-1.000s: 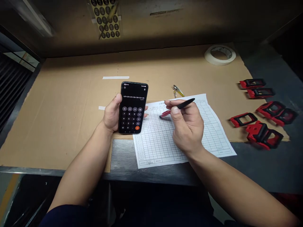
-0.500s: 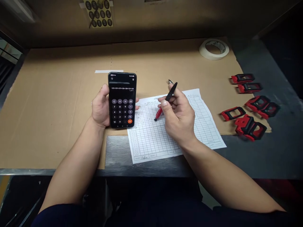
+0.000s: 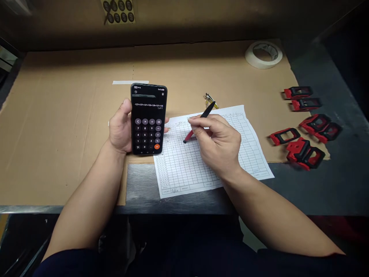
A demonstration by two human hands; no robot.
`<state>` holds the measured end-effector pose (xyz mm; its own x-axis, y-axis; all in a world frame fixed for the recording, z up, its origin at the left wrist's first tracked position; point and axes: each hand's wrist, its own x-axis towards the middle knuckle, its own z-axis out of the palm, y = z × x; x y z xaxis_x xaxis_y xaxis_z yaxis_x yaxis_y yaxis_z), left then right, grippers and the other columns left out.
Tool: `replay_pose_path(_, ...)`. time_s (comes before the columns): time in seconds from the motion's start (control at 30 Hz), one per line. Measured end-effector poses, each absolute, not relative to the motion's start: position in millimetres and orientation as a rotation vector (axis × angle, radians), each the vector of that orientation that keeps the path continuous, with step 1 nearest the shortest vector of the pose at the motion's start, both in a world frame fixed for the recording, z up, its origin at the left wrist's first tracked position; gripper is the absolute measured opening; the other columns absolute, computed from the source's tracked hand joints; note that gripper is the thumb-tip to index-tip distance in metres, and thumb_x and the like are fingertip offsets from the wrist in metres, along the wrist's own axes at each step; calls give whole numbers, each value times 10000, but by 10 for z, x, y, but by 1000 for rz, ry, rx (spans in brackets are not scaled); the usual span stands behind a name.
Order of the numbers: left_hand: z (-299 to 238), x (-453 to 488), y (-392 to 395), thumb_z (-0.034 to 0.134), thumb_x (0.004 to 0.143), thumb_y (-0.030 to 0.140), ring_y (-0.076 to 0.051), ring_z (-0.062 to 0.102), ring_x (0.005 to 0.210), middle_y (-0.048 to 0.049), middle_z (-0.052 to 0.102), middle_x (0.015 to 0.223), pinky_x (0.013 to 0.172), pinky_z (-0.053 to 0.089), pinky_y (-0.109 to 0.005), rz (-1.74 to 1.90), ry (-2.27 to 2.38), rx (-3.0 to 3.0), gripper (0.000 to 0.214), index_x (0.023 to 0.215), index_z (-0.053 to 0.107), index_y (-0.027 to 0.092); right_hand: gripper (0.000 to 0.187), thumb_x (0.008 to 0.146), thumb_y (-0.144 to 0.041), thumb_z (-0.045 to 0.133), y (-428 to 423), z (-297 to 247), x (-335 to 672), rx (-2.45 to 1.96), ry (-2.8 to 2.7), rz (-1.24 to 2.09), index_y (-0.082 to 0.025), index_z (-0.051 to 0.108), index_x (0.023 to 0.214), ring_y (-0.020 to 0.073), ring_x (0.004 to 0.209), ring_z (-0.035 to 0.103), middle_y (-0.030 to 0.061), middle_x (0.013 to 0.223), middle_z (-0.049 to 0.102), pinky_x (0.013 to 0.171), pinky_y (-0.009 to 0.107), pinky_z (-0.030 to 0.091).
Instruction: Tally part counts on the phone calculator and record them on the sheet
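In my left hand [image 3: 120, 127] is a smartphone [image 3: 147, 119], held upright with its screen towards me. A calculator with a long sum and the result 1,411 shows on it. My right hand [image 3: 217, 144] grips a red and black pen [image 3: 188, 136], its black end down over the printed form [image 3: 190, 169]; I cannot tell whether that end touches the paper. The form is a white sheet with a grid of small cells and some handwriting at its lower left. Part of it lies under my right hand and behind the phone.
Beyond the form lie nail clippers [image 3: 211, 100]. A roll of white tape [image 3: 255, 60] rests at the back right of the cardboard [image 3: 66, 115]. Several red and black plastic frames [image 3: 305, 154] lie on the right. A yellow sticker sheet [image 3: 119, 11] hangs on the back wall.
My right hand has closed more round the pen, and the pen's lower end has shifted slightly left. The nail clippers show more fully. The whole view has shifted a little; the calculator reading is the same.
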<state>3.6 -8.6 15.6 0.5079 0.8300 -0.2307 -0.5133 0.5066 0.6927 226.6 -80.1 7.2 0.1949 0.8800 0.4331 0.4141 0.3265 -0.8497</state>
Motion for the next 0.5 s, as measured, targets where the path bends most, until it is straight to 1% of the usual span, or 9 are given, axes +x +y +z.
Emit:
replay_pose_path(0.17,160,45,-88,331,968,853,-389,760,1133,-148,795,1146,942,637,-565,861,599,592,856,1316,706,166,251,945,-118,669,-821,107,2272,-1256,-1494,426,-323,810,976,177,839,729,-6,935,770,750,369,624)
replay_pose_path(0.33,166,32,-66,366,941,880,-404,747,1159,-156,793,1152,966,625,-569,844,607,557,881,1343,692,167,258,949,-119,657,-835,114,2278,-1285,-1554,427,-325,808,978,194,881,744,-12,906,781,797,392,623)
replay_pose_path(0.5,182,17,-43,249,965,877,-407,750,1142,-171,793,1138,944,628,-588,819,603,517,935,1360,683,150,286,940,-94,651,-842,116,2285,-1277,-1573,427,-329,808,982,197,896,748,-18,874,777,810,389,618)
